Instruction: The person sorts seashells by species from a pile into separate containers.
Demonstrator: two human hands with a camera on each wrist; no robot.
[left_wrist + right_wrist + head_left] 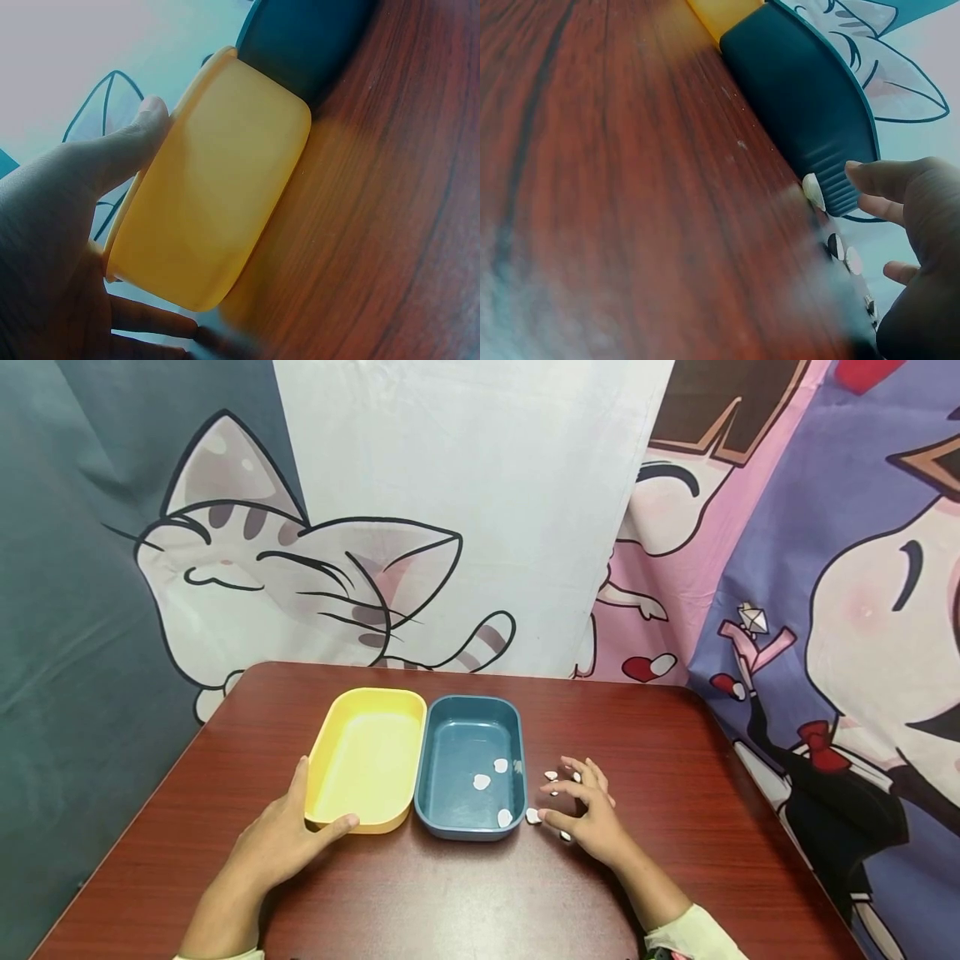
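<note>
Lower left, the left hand [281, 839] lies unclenched against the yellow tray [367, 760]; lower right, the right hand [596, 822] arches, fingers loose, just beside white pieces [533, 816].

Smooth plastic with a soft sheen forms the yellow, round-cornered tray [367, 760] and the dark blue, round-cornered tray [457, 752], on a reddish-brown wood-grain tabletop [420, 893] glossy with reflected light, before a multicoloured, cartoon-printed backdrop [480, 443] of matt, lightly wrinkled cloth.
</note>
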